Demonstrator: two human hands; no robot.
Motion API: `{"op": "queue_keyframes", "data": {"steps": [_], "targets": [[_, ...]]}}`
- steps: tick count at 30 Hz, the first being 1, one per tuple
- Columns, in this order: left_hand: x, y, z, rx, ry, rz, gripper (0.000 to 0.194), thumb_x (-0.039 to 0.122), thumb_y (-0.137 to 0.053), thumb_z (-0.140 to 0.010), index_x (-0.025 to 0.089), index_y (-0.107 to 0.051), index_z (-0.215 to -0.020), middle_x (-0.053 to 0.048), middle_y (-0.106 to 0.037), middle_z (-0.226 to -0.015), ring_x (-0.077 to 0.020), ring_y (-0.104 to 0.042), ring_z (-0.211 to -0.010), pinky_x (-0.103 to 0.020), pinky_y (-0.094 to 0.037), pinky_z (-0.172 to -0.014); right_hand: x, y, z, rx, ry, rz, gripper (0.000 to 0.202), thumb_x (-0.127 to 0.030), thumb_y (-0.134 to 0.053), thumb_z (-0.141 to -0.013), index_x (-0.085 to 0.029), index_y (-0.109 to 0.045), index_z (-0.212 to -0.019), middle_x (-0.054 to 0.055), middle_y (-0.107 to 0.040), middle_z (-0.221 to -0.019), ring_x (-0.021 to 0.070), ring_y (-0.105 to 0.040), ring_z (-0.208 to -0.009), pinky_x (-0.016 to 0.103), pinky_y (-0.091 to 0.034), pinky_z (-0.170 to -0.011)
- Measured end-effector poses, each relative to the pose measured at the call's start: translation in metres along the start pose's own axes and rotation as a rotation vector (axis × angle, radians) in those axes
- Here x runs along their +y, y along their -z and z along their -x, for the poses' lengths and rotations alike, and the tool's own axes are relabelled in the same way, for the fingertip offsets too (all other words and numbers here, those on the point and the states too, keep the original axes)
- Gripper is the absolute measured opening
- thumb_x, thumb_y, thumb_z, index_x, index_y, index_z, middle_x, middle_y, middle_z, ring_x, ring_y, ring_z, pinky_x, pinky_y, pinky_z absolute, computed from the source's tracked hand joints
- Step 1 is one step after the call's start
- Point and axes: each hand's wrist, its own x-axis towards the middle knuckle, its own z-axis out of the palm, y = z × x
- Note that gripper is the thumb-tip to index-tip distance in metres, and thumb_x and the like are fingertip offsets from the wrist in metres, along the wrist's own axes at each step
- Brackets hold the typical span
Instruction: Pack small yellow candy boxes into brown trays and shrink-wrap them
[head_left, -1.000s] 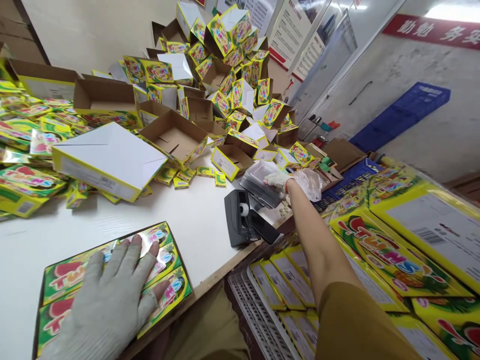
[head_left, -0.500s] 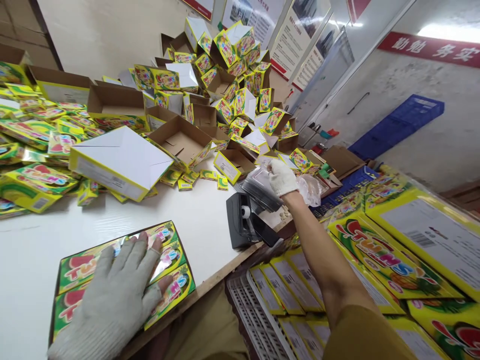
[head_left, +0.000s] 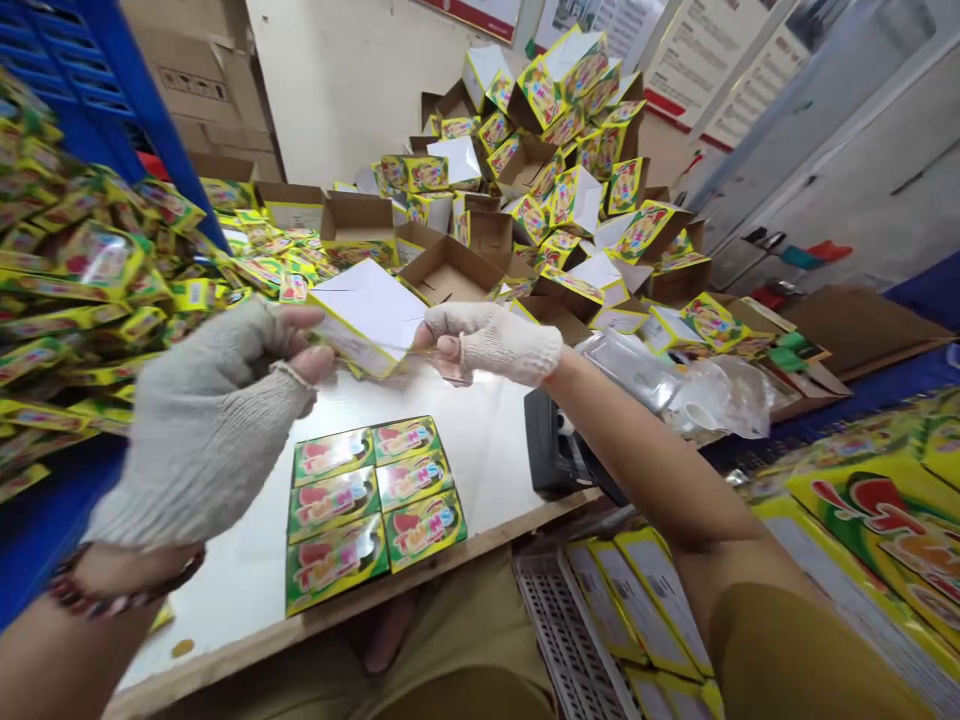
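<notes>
Moved since the earlier frame were the left hand [head_left: 214, 420], lifted, and the right hand [head_left: 499, 342], drawn in, what looked like thin clear film [head_left: 375, 352] being pinched between them, while six green packs [head_left: 405, 480] were grouped on the white table [head_left: 495, 450], with cartons [head_left: 576, 200] heaped beyond.
</notes>
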Motion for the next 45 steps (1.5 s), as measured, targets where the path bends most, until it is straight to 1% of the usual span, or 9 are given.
{"op": "queue_keyframes", "data": {"steps": [4,8,13,20,25,28,36,41,45], "targets": [[-0.055,-0.031,-0.006,0.036,0.278,0.208,0.039,0.05,-0.055,-0.076,0.019,-0.061,-0.098,0.005,-0.054,-0.067,-0.0137,-0.052,-0.061,-0.032,-0.046,-0.062,0.06,-0.021,-0.024,0.207,-0.288,0.06,0.004,-0.017,-0.061,-0.082,-0.018,-0.057,-0.084,-0.006,-0.052,-0.059,0.0063,-0.048,-0.048,0.015,-0.034,-0.042],[-0.111,-0.054,-0.003,-0.002,0.389,0.134,0.031,0.046,-0.058,-0.066,0.018,-0.064,-0.079,0.002,-0.056,-0.063,-0.0138,-0.049,-0.059,-0.028,-0.039,-0.055,0.104,-0.048,-0.036,0.203,-0.58,0.062,0.014,-0.01,-0.059,-0.076,-0.017,-0.053,-0.065,-0.007,-0.044,-0.049,0.0052,-0.039,-0.041,0.016,-0.024,-0.037],[-0.131,-0.059,0.02,-0.092,0.467,0.151,0.036,0.054,-0.058,-0.066,0.019,-0.061,-0.071,0.003,-0.053,-0.056,-0.0132,-0.046,-0.054,-0.026,-0.035,-0.051,0.124,-0.067,-0.02,0.172,-0.637,-0.026,0.018,-0.018,-0.056,-0.079,-0.017,-0.053,-0.061,-0.007,-0.039,-0.046,0.0058,-0.034,-0.041,0.018,-0.025,-0.039],[-0.128,-0.049,0.038,-0.104,0.366,-0.048,0.041,0.051,-0.05,-0.077,0.02,-0.068,-0.096,-0.005,-0.07,-0.086,-0.0215,-0.062,-0.076,-0.032,-0.048,-0.067,0.128,-0.085,0.005,0.38,-0.574,-0.164,0.016,-0.022,-0.053,-0.082,-0.016,-0.068,-0.086,-0.002,-0.057,-0.068,0.0089,-0.049,-0.055,0.019,-0.037,-0.045],[-0.093,-0.073,0.031,-0.368,-0.389,-0.555,0.034,0.022,-0.043,-0.084,0.02,-0.068,-0.105,-0.014,-0.064,-0.126,-0.0298,-0.057,-0.116,-0.045,-0.043,-0.098,0.13,-0.093,0.016,0.363,-0.58,-0.131,0.048,-0.022,-0.057,-0.084,-0.018,-0.059,-0.132,0.005,-0.065,-0.102,0.0121,-0.056,-0.067,0.024,-0.049,-0.054],[-0.064,-0.105,0.035,-0.495,-0.619,-0.655,0.038,0.028,-0.04,-0.093,0.021,-0.062,-0.123,-0.014,-0.057,-0.138,-0.0328,-0.052,-0.123,-0.053,-0.038,-0.099,0.131,-0.102,0.037,0.396,-0.523,-0.151,0.068,-0.022,-0.063,-0.081,-0.02,-0.044,-0.147,0.006,-0.065,-0.111,0.0141,-0.058,-0.079,0.03,-0.055,-0.072],[-0.045,-0.13,0.043,-0.514,-0.702,-0.696,0.059,0.057,-0.037,-0.095,0.024,-0.053,-0.141,-0.021,-0.045,-0.149,-0.0414,-0.045,-0.128,-0.06,-0.031,-0.098,0.125,-0.157,0.121,0.389,-0.5,-0.449,0.066,-0.041,-0.06,-0.085,-0.022,-0.041,-0.146,0.003,-0.062,-0.098,0.0123,-0.057,-0.07,0.025,-0.054,-0.06],[-0.043,-0.128,0.044,-0.529,-0.709,-0.747,0.074,0.071,-0.035,-0.09,0.023,-0.051,-0.143,-0.024,-0.041,-0.15,-0.0441,-0.042,-0.13,-0.062,-0.031,-0.098,0.137,-0.186,0.129,0.601,-0.393,-0.33,0.051,-0.045,-0.06,-0.086,-0.021,-0.056,-0.131,0.005,-0.061,-0.108,0.016,-0.06,-0.087,0.029,-0.055,-0.077],[-0.043,-0.13,0.043,-0.532,-0.713,-0.76,0.076,0.073,-0.042,-0.086,0.023,-0.052,-0.142,-0.024,-0.042,-0.15,-0.0447,-0.041,-0.13,-0.062,-0.031,-0.098,0.138,-0.194,0.137,0.544,-0.413,-0.349,0.044,-0.046,-0.051,-0.091,-0.019,-0.058,-0.125,0.003,-0.06,-0.091,0.014,-0.059,-0.07,0.029,-0.053,-0.065]]}}
